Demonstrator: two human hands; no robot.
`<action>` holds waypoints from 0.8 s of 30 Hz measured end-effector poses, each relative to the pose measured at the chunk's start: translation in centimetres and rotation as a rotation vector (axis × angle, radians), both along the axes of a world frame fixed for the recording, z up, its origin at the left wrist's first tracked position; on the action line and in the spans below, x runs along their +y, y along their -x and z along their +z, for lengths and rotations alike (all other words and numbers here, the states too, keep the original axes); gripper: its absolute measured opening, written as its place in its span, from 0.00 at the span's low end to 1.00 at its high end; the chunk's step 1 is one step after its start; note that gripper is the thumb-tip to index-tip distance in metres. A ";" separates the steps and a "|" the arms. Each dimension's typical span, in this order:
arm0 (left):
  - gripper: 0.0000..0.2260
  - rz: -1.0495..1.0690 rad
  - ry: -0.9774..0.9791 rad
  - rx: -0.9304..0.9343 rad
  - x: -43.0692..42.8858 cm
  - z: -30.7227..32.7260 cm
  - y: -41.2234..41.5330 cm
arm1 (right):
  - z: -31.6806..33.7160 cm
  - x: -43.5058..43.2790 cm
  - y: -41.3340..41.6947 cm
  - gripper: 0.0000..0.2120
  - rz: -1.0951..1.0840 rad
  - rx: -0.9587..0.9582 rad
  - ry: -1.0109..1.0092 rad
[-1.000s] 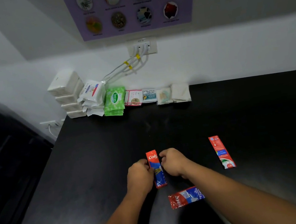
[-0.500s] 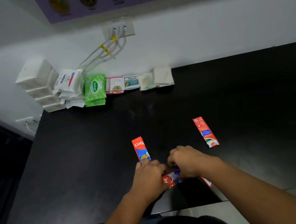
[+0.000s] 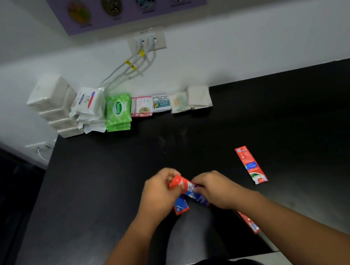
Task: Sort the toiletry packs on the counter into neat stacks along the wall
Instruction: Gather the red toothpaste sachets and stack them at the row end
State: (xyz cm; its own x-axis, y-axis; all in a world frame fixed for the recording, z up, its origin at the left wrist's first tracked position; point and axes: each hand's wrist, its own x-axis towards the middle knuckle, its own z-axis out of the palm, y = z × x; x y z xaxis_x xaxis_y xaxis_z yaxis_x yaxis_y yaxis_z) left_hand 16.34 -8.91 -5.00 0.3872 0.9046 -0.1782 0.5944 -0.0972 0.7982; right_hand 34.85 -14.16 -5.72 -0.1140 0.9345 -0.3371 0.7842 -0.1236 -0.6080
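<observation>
Now left grip (image 3: 160, 193) & right grip (image 3: 220, 190) both pinched red-and-blue foil toothpaste sachets (image 3: 184, 185); loose red foil sachet (image 3: 251, 165) lay right of them, lengthwise front-to-back, nearer right grip.

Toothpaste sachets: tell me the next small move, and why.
Probably the right hand should let go and collect the near sachet by its forearm. It and the left hand both pinch the held sachets, while that one and the far sachet lie loose on the counter, away from the wall stacks.
</observation>
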 end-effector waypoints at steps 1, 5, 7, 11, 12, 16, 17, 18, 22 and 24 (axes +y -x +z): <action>0.13 0.091 0.072 -0.139 0.5 0.3 0.2 | 0.1 0.3 0.4 0.08 -0.038 0.064 -0.023; 0.09 0.253 0.237 -0.316 1.3 1.6 1.0 | 0.1 1.5 2.1 0.05 -0.265 0.453 0.032; 0.05 0.206 0.292 -0.264 0.9 1.6 1.3 | 0.0 1.9 2.9 0.05 -0.425 0.683 0.085; 0.01 0.213 0.354 -0.196 0.8 0.3 1.7 | -0.4 3.0 3.7 0.06 -0.471 0.570 0.092; 0.01 0.226 0.373 -0.175 0.9 0.0 1.7 | -0.5 3.2 3.8 0.06 -0.463 0.484 0.102; 0.02 0.262 0.422 -0.096 1.1 -1.8 1.5 | -1.7 3.9 4.1 0.03 -0.438 0.249 0.166; 0.03 0.274 0.417 -0.082 1.2 -2.2 1.4 | -2.0 4.1 4.2 0.03 -0.437 0.218 0.174; 0.04 0.291 0.411 -0.072 1.2 -2.4 1.3 | -2.2 4.2 4.3 0.04 -0.435 0.200 0.180; 0.08 0.322 0.389 0.000 1.0 -3.0 1.4 | -2.6 4.4 4.9 0.08 -0.398 0.144 0.202; 0.10 0.298 0.357 0.042 0.9 -3.3 1.5 | -2.7 4.4 5.1 0.12 -0.389 0.107 0.194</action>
